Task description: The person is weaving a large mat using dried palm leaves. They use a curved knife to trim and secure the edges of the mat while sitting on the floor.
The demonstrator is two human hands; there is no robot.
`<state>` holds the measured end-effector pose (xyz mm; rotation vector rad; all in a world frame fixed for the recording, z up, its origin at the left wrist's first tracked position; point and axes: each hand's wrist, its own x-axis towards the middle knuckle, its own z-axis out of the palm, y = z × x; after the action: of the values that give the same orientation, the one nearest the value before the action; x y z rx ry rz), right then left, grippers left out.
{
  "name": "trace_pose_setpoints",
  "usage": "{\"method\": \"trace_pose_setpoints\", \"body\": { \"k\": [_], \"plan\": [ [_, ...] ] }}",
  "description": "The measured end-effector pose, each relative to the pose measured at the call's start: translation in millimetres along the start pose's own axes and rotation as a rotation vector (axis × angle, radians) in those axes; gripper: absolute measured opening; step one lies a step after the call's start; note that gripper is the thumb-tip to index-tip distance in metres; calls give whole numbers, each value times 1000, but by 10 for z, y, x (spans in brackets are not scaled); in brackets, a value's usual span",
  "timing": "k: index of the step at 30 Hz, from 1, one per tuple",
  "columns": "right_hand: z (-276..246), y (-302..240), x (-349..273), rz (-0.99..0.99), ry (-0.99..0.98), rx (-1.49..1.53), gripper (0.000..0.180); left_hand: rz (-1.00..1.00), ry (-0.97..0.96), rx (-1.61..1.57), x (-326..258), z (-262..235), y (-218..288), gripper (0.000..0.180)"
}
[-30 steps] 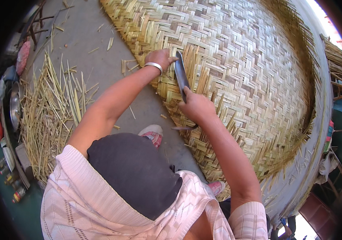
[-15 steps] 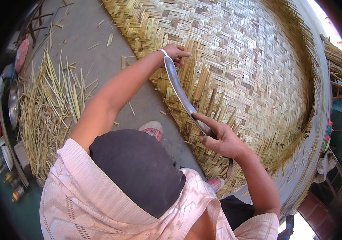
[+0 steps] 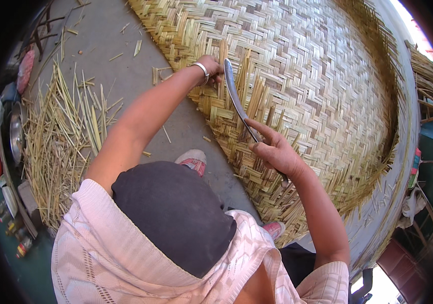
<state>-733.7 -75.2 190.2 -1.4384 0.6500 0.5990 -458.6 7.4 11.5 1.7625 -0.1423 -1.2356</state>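
Bamboo mat (image 3: 317, 86) fills the upper right of frame. Right hand (image 3: 277, 152) has drawn back toward centre, grip closed on the knife (image 3: 236, 99), blade now angled up-left. Left hand (image 3: 212, 68) still pinches loose strips (image 3: 249, 76) at the mat's edge, so trimming looks mid-stroke.

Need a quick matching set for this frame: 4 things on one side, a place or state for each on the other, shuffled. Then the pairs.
Things:
1. left hand
2. right hand
3. pile of loose straw strips
4. pink shoe

Places or states:
A. lying on the grey floor at the person's left
B. closed round the handle of the long knife
C. on the floor between the dark lap and the woven mat
D. gripping upright strips at the mat's edge, silver bangle on the wrist

Pairs: 1-D, 2-B, 3-A, 4-C
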Motion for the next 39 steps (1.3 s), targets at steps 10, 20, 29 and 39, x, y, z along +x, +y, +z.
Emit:
{"method": "trace_pose_setpoints", "body": {
  "k": [10, 20, 29, 39],
  "plan": [
    [33, -50, 371, -24, -90, 343, 61, -26, -129, -177, -44, -149, -72, 21],
    [-75, 70, 445, -32, -27, 499, 57, -61, -260, -6, -152, -257, 103, 23],
    [-115, 80, 489, 21, 33, 359, 59, -20, -94, 147, -145, -80, 117, 23],
    [-219, -107, 687, 41, 105, -151, 58, 10, 18, -132, -115, -25, -34, 19]
  ]
}}
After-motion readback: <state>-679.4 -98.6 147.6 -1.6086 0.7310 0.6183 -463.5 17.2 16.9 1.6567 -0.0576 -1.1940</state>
